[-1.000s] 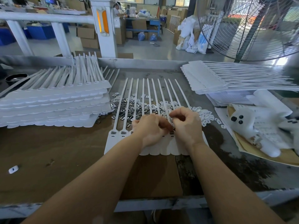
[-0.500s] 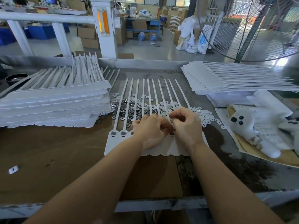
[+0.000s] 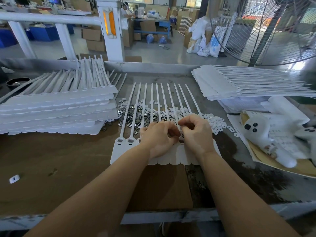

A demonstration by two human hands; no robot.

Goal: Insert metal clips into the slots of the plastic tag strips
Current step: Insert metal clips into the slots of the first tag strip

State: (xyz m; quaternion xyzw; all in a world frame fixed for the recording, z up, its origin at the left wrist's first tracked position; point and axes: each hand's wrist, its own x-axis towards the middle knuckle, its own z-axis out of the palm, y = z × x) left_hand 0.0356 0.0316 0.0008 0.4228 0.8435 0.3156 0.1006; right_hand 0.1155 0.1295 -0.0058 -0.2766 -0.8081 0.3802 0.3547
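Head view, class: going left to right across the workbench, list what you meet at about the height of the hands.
Stack of finished tag strips → pile of metal clips → left hand → right hand → white plastic pieces → white stuffed toy.

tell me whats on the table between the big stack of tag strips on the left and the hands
In the head view, a pile of loose metal clips lies there, crossed by the tails of the tag strip sheet being filled.
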